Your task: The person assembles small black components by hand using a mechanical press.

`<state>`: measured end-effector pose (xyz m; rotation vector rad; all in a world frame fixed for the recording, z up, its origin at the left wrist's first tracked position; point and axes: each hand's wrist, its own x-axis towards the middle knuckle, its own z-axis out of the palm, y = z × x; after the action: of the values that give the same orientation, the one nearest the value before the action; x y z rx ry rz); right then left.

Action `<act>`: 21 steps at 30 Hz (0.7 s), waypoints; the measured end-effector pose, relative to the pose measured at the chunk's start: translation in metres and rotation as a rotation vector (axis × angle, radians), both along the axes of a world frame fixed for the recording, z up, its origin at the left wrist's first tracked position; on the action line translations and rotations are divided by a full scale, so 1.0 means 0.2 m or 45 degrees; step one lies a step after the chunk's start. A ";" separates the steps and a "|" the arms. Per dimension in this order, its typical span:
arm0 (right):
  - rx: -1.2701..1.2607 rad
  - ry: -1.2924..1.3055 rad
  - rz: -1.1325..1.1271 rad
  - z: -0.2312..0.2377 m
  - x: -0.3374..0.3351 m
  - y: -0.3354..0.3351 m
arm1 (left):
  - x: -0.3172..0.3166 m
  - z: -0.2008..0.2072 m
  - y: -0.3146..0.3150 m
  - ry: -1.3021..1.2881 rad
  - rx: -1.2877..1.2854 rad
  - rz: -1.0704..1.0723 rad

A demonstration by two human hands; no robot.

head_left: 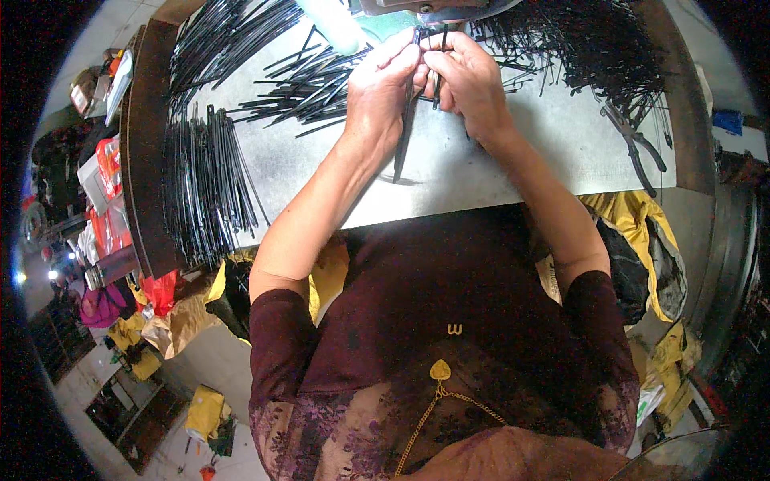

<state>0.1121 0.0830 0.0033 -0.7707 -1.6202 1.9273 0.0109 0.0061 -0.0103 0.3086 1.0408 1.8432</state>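
Observation:
Both of my hands are close together at the far middle of the table, under a machine head (433,11) only partly in view. My left hand (378,92) is closed, thumb and fingers pinching a dark strip (407,140) whose lower end points back toward me. Beside it my right hand (473,84) is also closed, with another thin black strip (443,52) between its fingers. The exact shape of the strip ends at the fingertips is too small to tell. Just left of my hands lies a loose pile of long black strips (297,92).
A neat row of black strips (210,184) lies at the left edge, more strips (224,40) behind it. A tangled heap of thin black pieces (593,44) fills the far right. Pliers (630,144) lie at right. A bright lamp tube (333,26) hangs close. Wooden sides (152,160) border the table.

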 end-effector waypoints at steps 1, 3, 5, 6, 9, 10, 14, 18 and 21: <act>0.009 0.011 -0.005 0.00 0.00 0.00 | 0.00 0.00 0.00 0.004 -0.016 0.021; 0.017 0.023 -0.010 -0.01 0.00 0.00 | 0.00 -0.01 0.01 -0.003 0.012 0.002; 0.031 0.038 -0.009 -0.01 0.00 0.00 | -0.01 -0.02 0.00 -0.008 0.040 -0.016; 0.030 0.038 -0.010 -0.01 0.00 0.00 | 0.00 -0.01 0.00 -0.015 0.043 -0.004; 0.061 -0.013 -0.022 -0.02 -0.02 0.02 | 0.00 -0.03 0.01 -0.069 0.113 0.010; 0.086 -0.019 -0.028 -0.04 -0.03 0.02 | 0.00 -0.04 0.01 -0.115 0.182 0.011; 0.209 -0.056 -0.049 -0.06 -0.04 0.04 | 0.04 -0.01 0.02 -0.034 0.087 0.090; 0.476 -0.208 0.220 0.00 0.01 0.20 | -0.04 0.14 -0.02 0.380 -0.227 -0.172; 0.147 -0.068 0.298 -0.02 0.02 0.19 | -0.15 0.11 -0.01 0.345 -0.322 -0.276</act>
<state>0.1158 0.1207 -0.0005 -0.6136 -1.9086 1.9626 -0.0187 0.0038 0.0112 0.5075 1.3553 1.4843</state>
